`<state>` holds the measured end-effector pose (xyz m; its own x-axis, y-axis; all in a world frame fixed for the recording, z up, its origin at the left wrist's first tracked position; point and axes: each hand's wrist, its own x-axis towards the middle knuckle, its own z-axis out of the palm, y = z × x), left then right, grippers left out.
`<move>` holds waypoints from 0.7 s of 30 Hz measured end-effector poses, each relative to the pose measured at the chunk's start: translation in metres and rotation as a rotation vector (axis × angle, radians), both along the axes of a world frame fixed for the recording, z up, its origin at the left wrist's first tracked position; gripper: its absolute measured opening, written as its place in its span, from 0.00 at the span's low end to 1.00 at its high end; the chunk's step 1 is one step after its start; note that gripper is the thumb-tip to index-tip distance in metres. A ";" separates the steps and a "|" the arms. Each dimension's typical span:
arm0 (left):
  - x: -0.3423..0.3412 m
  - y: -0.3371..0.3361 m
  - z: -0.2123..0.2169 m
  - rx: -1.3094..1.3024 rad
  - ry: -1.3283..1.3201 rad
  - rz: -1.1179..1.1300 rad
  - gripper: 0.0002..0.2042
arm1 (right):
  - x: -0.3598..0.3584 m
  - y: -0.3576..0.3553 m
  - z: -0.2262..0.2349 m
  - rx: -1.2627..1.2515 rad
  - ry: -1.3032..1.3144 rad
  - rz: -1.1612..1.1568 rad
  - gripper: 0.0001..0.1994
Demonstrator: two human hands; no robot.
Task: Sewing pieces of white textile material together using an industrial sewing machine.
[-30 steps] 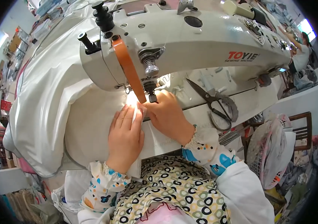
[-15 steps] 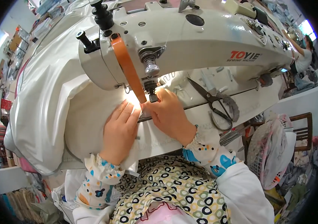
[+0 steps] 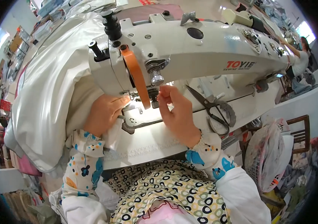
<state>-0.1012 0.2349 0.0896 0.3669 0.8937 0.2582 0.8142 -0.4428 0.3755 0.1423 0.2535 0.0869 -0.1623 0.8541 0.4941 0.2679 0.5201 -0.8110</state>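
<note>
A white sewing machine [image 3: 200, 56] with an orange guard strip [image 3: 135, 76] stands in front of me. My left hand [image 3: 103, 114] is closed on the edge of a large sheet of shiny white fabric [image 3: 43, 89], its fingertips just left of the lit needle area. A fold of the fabric hangs below this hand. My right hand [image 3: 179, 115] is raised beside the orange strip, below the silver tension knob [image 3: 156, 76]. Its thumb and forefinger are pinched together; anything between them is too small to make out. The metal needle plate [image 3: 140, 116] shows between my hands.
Black scissors [image 3: 210, 108] lie on the machine bed right of my right hand, beside a grey fuzzy strip [image 3: 227, 112]. A ruler scale [image 3: 147, 146] runs along the table's front edge. A pink fan [image 3: 265, 155] with a plastic cover stands at right. Another person [image 3: 300, 59] is far right.
My left hand and the fabric have moved left, away from the needle, uncovering the needle plate. My right hand has come off the fabric and its fingers have curled into a pinch.
</note>
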 end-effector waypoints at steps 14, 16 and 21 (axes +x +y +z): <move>-0.005 0.005 0.017 0.071 -0.152 0.071 0.05 | 0.003 0.015 0.041 -0.602 0.307 0.230 0.07; -0.008 0.021 0.011 0.049 -0.171 0.072 0.06 | 0.001 0.024 0.038 -0.552 0.266 0.194 0.05; -0.010 0.042 -0.015 0.223 0.032 0.027 0.11 | 0.010 0.037 0.043 -0.318 0.036 0.111 0.09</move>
